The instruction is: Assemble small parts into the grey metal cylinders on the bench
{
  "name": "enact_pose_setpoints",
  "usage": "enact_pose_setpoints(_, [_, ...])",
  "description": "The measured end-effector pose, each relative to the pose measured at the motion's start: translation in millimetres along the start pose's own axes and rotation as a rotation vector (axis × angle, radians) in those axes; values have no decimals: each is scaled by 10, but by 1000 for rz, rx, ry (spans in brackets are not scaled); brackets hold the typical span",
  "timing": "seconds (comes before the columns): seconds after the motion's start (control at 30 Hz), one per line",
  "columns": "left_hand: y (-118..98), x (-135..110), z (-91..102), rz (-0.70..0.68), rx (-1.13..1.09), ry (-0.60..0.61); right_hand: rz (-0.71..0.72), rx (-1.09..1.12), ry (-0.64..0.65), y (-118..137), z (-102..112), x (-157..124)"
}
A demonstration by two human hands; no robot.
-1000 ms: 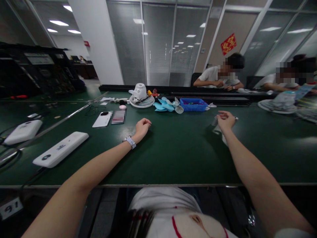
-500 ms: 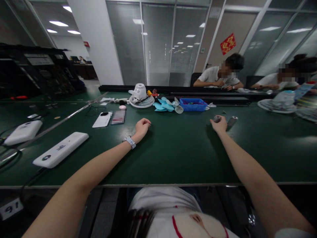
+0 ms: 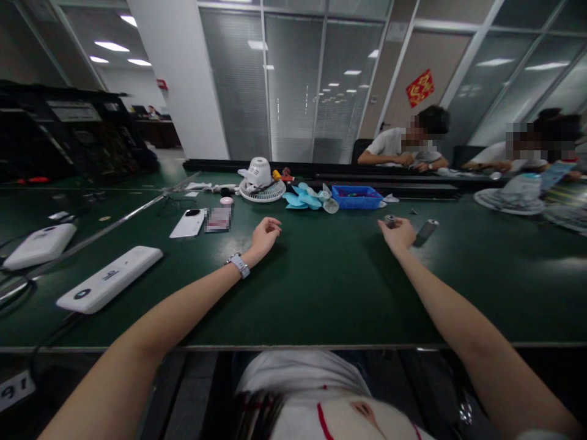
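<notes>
My right hand (image 3: 400,234) is closed around a small grey metal cylinder (image 3: 390,220), whose round end shows above the thumb and fingers. I cannot tell exactly what kind of part it is. Just right of that hand, a similar grey cylinder (image 3: 429,227) stands on the green table (image 3: 321,293), looking tilted in this wide view. My left hand (image 3: 265,236), with a watch (image 3: 239,265) at the wrist, rests on the tabletop with loosely bent fingers slightly apart. It holds nothing that I can see.
Along the back lie a white fan part (image 3: 260,183), light blue fan blades (image 3: 303,197) and a blue bin (image 3: 356,197) of small parts. A phone (image 3: 187,223) and a white power bank-like device (image 3: 110,279) are at left. Two people sit across at right.
My right hand has moved left with the grey cylinder, away from the other cylinder. My left hand stays in place, its fingers a little more spread.
</notes>
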State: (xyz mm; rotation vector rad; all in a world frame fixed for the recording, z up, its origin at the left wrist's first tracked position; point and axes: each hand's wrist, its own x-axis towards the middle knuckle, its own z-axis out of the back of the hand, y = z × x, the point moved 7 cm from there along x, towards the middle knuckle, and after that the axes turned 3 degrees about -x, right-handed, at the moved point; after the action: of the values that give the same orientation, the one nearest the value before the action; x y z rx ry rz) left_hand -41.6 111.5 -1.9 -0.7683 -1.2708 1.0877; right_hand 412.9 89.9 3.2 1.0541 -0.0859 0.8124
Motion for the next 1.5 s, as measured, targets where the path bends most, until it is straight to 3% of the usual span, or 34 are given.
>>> enact_pose_setpoints(0.07, [-169, -58, -95, -90, 49, 85, 130, 168, 137, 361, -149, -308])
enact_pose_setpoints(0.23, [-576, -281, -355, -275, 181, 262, 410, 583, 668, 1291, -520, -1419])
enact_pose_setpoints(0.3, [-672, -350, -431, -343, 216, 316, 457, 622, 794, 1463, -578, -1740])
enact_pose_setpoints(0.4, [-706, -386, -487, -383, 264, 352, 496, 613, 898, 1517, -630, -1984])
enact_pose_setpoints(0.67, [-685, -283, -463, -315, 309, 319, 510, 589, 905, 1444, -682, -2024])
enact_pose_setpoints(0.83, [-832, -340, -468, -388, 337, 302, 517, 584, 911, 1457, -678, -2042])
enact_pose_setpoints(0.93, [-907, -376, -445, -431, 334, 208, 505, 599, 922, 1468, -660, -2054])
enact_pose_setpoints(1.03, [-894, -339, -325, -389, 229, 72, 484, 614, 925, 1479, -629, -2055])
enact_pose_setpoints(1.17, [-699, -232, -150, -335, 145, 72, 477, 598, 922, 1495, -598, -2071])
enact_pose_setpoints(1.33, [-214, -165, -130, -174, 189, 382, 467, 608, 904, 1483, -580, -2063])
enact_pose_setpoints(1.43, [-59, -171, -91, -78, 101, 420, 458, 609, 835, 1369, -546, -1796])
enact_pose_setpoints(1.5, [-1, -169, -34, -20, 33, 373, 423, 609, 727, 1192, -495, -1414])
